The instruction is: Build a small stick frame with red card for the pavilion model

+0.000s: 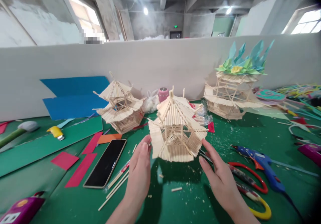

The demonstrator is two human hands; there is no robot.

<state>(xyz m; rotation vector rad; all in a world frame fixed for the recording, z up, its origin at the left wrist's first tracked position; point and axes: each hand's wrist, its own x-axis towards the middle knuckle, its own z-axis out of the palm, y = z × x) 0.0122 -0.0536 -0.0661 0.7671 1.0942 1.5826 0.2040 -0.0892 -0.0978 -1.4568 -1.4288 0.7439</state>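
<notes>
Overall, green tabletop (163, 212), backed by white partition (150, 60). On it, at far left, folded blue board (72, 108) leaning against partition; before that, long green board (80, 132). At far right, pale stick model (223, 108), topped with blue and green paper leaves (250, 63). At centre front, stick pavilion (173, 115) with pointed roof and wide lower eaves, upright between both hands; whether lifted or resting on tabletop, impossible to tell. Behind it to the left, second pavilion (120, 115), similar in build, well apart. Left hand (140, 167) at left edge of stick pavilion, fingers extended and close together; right hand (217, 173) at right edge, half open, thumb parted from forefinger. Firmness of grip, on either side, not discernible. Right of right hand, blue glue gun (263, 163) and scissors (265, 187) with one red and one yellow handle loop, partly behind the hand. Left of left hand, dark-screened phone (105, 163) and thin loose sticks (116, 182). Further left, red paper pieces (80, 170) and yellow cutter (55, 131), latter on green board. Between hands, short stick offcut (177, 189).
</notes>
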